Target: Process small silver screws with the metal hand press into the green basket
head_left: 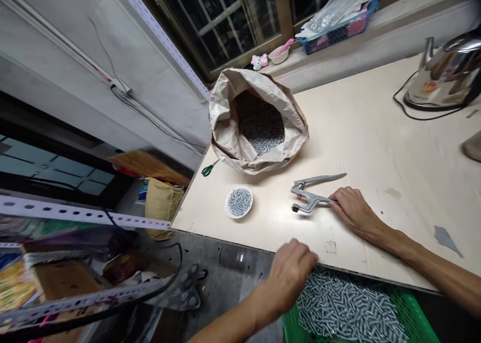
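Observation:
My right hand (353, 211) lies on the pale table (376, 147) with its fingers over the lower handle of grey metal hand pliers (311, 195), whose jaws point left. My left hand (291, 273) hangs below the table's front edge, fingers curled down into a green crate (421, 318) heaped with small metal pins (345, 308); what the fingers hold is hidden. A small white dish (239, 202) of the same pins stands left of the pliers. Behind it an open paper sack (257, 120) holds many more.
Green-handled scissors (209, 169) lie at the table's left edge. A steel kettle (447, 77) with a black cord stands far right. A blue basket (338, 29) sits on the windowsill. Perforated metal shelving (86, 215) and clutter fill the floor on the left.

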Available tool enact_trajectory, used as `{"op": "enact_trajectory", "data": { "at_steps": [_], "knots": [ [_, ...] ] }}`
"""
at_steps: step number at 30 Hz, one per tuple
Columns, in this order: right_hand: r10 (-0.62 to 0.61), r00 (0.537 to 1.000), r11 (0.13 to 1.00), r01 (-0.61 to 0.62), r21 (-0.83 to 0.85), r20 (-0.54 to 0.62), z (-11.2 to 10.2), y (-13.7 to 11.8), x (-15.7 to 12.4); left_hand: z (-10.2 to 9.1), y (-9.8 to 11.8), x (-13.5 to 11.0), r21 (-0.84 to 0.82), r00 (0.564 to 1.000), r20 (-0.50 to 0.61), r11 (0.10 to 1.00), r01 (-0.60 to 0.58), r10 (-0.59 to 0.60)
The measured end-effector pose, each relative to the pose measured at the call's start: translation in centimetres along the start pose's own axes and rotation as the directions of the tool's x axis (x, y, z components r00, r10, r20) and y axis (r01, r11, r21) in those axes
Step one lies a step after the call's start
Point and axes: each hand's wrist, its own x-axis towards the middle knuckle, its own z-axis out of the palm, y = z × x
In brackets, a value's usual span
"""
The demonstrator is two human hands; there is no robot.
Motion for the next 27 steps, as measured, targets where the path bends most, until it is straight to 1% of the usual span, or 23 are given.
{"op": "enact_trajectory", "data": {
  "at_steps": [1,2,3,4,5,6,7,8,9,10,12,17,18,21,23,25,26,27],
  "knots": [
    [-0.013,1.0,1.0,0.013,-0.011,0.005,0.1,0.0,0.0,-0.8,0.0,-0.5,0.02,1.0,-0.005,1.0,-0.002,0.002],
    [-0.025,1.0,0.999,0.025,-0.023,0.01,0.2,-0.1,0.0,-1.7,-0.5,-1.0,0.052,0.998,-0.048,0.998,0.044,-0.042],
    [-0.037,0.999,0.999,0.037,-0.035,0.013,0.2,-0.1,0.0,-2.6,-1.7,-1.3,0.087,0.984,-0.134,0.987,0.134,-0.121],
    [-0.048,0.999,0.998,0.049,-0.046,0.014,0.3,-0.1,-0.1,-3.5,-3.4,-1.5,0.109,0.946,-0.214,0.957,0.27,-0.242],
    [-0.058,0.998,0.997,0.059,-0.053,0.014,0.4,-0.1,-0.1,-4.3,-5.4,-1.6,0.128,0.883,-0.264,0.894,0.43,-0.387],
    [-0.067,0.998,0.996,0.068,-0.057,0.014,0.5,0.0,-0.1,-5.0,-7.6,-1.6,0.143,0.802,-0.327,0.813,0.565,-0.5],
    [-0.075,0.997,0.995,0.075,-0.058,0.013,0.5,0.0,-0.1,-5.5,-9.8,-1.6,0.143,0.733,-0.345,0.739,0.659,-0.587],
    [-0.08,0.997,0.995,0.081,-0.059,0.012,0.5,0.0,0.0,-5.8,-11.7,-1.6,0.138,0.68,-0.338,0.68,0.72,-0.651],
    [-0.084,0.996,0.995,0.084,-0.06,0.01,0.5,0.0,0.0,-6.0,-13.3,-1.7,0.142,0.649,-0.312,0.641,0.754,-0.694],
    [-0.086,0.996,0.994,0.086,-0.062,0.006,0.5,-0.1,0.0,-6.0,-14.4,-1.7,0.148,0.632,-0.278,0.617,0.772,-0.724],
    [-0.088,0.996,0.994,0.087,-0.066,-0.003,0.4,-0.2,0.1,-5.7,-15.5,-1.7,0.168,0.618,-0.233,0.595,0.786,-0.751],
    [-0.118,0.993,0.989,0.118,-0.089,-0.003,0.3,-0.5,0.2,-4.9,-15.5,-1.5,0.208,0.593,-0.251,0.556,0.805,-0.765],
    [-0.133,0.991,0.986,0.133,-0.099,0.003,0.3,-0.6,0.2,-4.9,-15.6,-1.5,0.22,0.597,-0.251,0.556,0.801,-0.762],
    [-0.193,0.981,0.972,0.194,-0.13,0.022,0.3,-0.8,0.2,-5.3,-15.9,-1.6,0.252,0.629,-0.264,0.578,0.776,-0.731],
    [-0.227,0.974,0.962,0.228,-0.152,0.027,0.3,-0.9,0.2,-5.8,-15.9,-1.7,0.213,0.638,-0.312,0.602,0.769,-0.704],
    [-0.239,0.97,0.956,0.242,-0.166,0.038,0.3,-1.0,0.3,-6.2,-15.1,-1.6,0.105,0.633,-0.35,0.643,0.759,-0.69],
    [-0.239,0.97,0.955,0.243,-0.17,0.046,0.3,-1.1,0.3,-6.3,-14.5,-1.4,0.04,0.644,-0.332,0.672,0.739,-0.689],
    [-0.236,0.97,0.954,0.242,-0.174,0.057,0.3,-1.1,0.3,-6.3,-13.7,-1.1,-0.019,0.672,-0.282,0.704,0.71,-0.685]
  ]
}}
